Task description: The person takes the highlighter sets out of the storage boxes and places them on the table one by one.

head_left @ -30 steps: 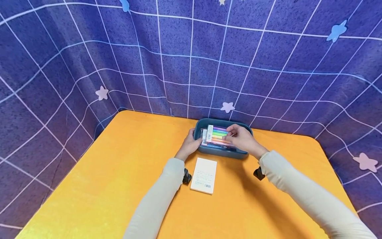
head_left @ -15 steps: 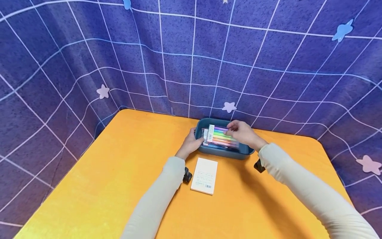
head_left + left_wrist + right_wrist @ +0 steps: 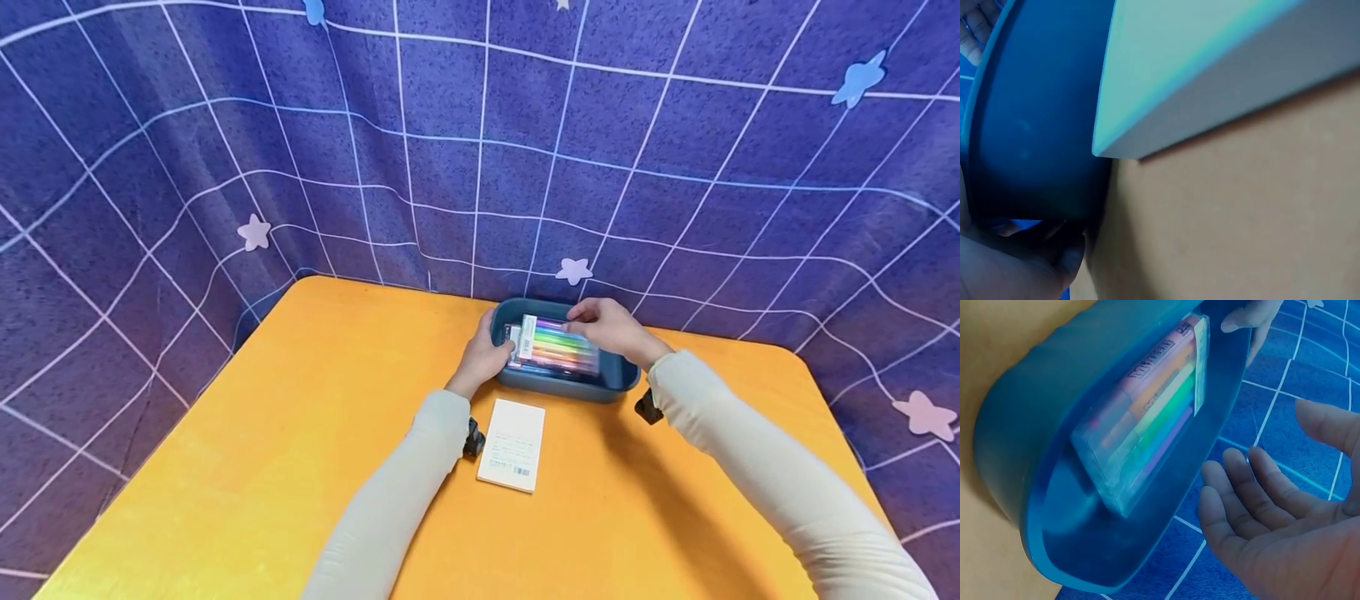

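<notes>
A blue tray (image 3: pixel 622 385) sits toward the far edge of the orange surface (image 3: pixel 262 467), at about 12 o'clock from the person. Inside it lies a clear pack of coloured pens (image 3: pixel 553 348), its white label end toward 9 o'clock. The left hand (image 3: pixel 486 357) grips the tray's 9 o'clock end, fingers curled over the rim. The right hand (image 3: pixel 609 327) hovers above the tray's far rim at roughly 1 o'clock of the pack; in the right wrist view its fingers (image 3: pixel 1254 487) are spread and relaxed, holding nothing, just beside the tray wall (image 3: pixel 1016 456). A white booklet (image 3: pixel 513 444) lies flat on the surface at 6 o'clock of the tray, beside the left sleeve (image 3: pixel 405 492). A purple grid cloth (image 3: pixel 480 150) hangs behind.
</notes>
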The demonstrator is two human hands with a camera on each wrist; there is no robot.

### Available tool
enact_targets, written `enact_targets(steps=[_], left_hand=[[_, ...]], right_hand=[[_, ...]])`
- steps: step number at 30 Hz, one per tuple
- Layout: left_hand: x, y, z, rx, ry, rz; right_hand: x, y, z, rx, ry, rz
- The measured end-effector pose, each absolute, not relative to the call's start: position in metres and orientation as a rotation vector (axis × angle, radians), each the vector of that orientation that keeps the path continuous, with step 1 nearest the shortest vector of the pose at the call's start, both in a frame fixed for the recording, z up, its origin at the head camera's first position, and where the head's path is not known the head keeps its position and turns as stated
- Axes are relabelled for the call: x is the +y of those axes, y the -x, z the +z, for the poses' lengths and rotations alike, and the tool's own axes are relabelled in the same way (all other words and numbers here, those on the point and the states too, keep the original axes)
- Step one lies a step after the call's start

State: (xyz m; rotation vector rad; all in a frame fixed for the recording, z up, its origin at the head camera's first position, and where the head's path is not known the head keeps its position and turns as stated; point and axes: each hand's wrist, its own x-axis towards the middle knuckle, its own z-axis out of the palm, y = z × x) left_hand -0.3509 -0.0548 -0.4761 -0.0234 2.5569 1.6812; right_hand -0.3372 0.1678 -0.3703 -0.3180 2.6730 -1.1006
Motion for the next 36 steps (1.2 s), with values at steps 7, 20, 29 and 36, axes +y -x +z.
enact_targets(steps=[7,20,29,36], left_hand=[[-0.055,0.351,-0.480,2.617,-0.007,1.650],[-0.056,0.351,-0.483,2.589,-0.038,1.694],[-0.057,0.351,-0.483,2.584,-0.035,1.690],[-0.056,0.352,-0.483,2.584,-0.041,1.699]], right_hand=[[0.169,0.345,-0.373,2.650,0.347,-1.074],[0.165,0.356,-0.383,2.597,0.311,-1.035],[0.160,0.366,-0.387,2.586,0.259,-1.012],[0.157,0.376,-0.386,2.615,0.275,-1.004]])
